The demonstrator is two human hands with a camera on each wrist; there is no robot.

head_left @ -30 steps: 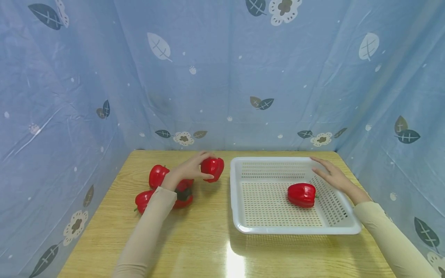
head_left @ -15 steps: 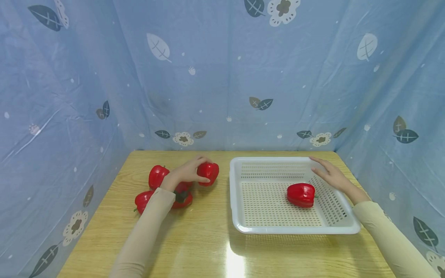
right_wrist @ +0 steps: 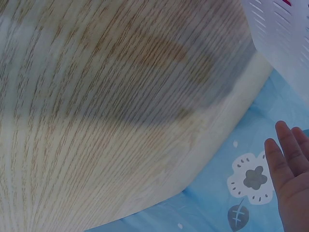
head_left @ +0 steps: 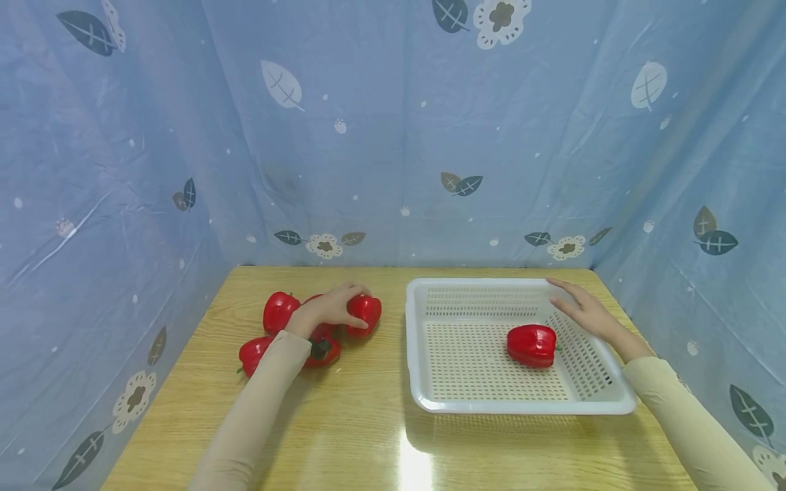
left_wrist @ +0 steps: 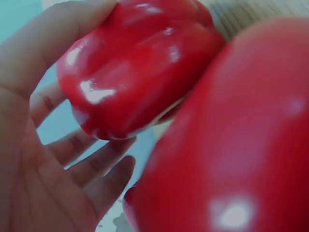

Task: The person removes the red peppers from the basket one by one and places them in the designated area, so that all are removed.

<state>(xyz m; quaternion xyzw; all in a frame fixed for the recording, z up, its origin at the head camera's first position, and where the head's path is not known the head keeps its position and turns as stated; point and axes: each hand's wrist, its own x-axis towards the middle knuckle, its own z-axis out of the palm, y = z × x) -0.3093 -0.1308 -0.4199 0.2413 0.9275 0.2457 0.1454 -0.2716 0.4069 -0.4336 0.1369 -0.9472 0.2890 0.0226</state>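
Note:
My left hand [head_left: 331, 307] holds a red bell pepper [head_left: 368, 312] low over the table or on it; which one I cannot tell. In the left wrist view the thumb lies along that pepper [left_wrist: 140, 67] and the fingers reach round behind it. Close beside it looms another red bell pepper [left_wrist: 231, 140], large and blurred. More peppers lie around the left wrist: a bell pepper [head_left: 280, 311] behind, a pepper [head_left: 253, 354] at left, a pepper with a dark end [head_left: 325, 353] below. My right hand [head_left: 589, 314], fingers extended, is at the right rim of a white basket [head_left: 491, 407].
One red bell pepper [head_left: 531, 346] lies inside the perforated basket. A wooden table [head_left: 344, 429] carries everything. Blue patterned curtains [head_left: 356, 150] enclose its back and sides.
My left hand has moved slightly left and lower, bringing its bell pepper down beside the other peppers. The right hand and the basket have stayed where they were.

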